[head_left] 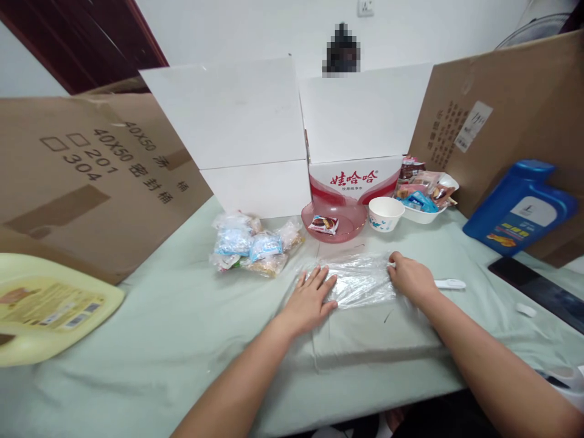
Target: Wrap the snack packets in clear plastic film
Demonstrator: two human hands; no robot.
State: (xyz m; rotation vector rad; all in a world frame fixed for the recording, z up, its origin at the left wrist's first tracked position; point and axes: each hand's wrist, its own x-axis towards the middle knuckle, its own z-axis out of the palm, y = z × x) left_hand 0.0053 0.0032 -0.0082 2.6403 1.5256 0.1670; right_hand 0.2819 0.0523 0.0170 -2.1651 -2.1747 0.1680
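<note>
The clear plastic bag (360,281) lies crosswise between the hands: left hand (310,299) flat and open on one end, right hand (410,280) curled over the other, grip unclear.

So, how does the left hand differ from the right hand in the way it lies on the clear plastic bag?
The left hand lies flat with its fingers spread; the right hand is curled. The left hand presses the left part of the clear plastic bag; the right hand seems to pinch its right edge. Both touch the bag.
</note>
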